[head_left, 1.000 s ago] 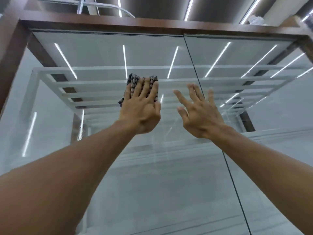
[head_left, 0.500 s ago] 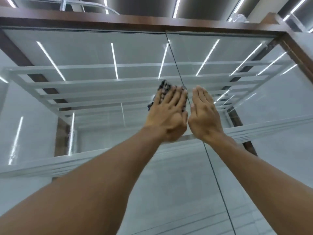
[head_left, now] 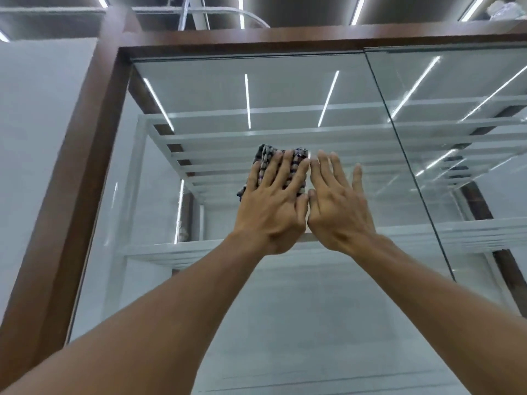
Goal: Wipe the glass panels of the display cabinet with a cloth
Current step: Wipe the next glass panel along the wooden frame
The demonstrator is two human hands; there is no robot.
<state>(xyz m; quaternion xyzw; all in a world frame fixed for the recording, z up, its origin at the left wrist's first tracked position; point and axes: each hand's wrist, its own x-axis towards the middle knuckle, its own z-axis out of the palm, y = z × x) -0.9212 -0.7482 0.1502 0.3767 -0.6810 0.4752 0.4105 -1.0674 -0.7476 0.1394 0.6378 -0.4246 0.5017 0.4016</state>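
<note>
While two hands are raised to the cabinet front, one cloth is in use. The left hand (head_left: 271,212) lies flat, fingers straight and slightly spread, pressing the checked cloth (head_left: 266,156) against the glass without gripping it. The right hand (head_left: 336,209) is just beside it, thumb sides touching, fingers straight, holding nothing; whether its palm contacts the glass cannot be told. The cloth sits under the left fingers, its upper edge showing past the fingertips, on the left glass panel (head_left: 256,89), in that panel's right half and well below its top edge. Two glass panels are in view; the right glass panel (head_left: 456,81) meets the left at a vertical seam (head_left: 399,152) to the right of both hands. A brown wooden frame (head_left: 85,166) borders the top and left edges. White shelves (head_left: 285,138) show behind the glass.
</note>
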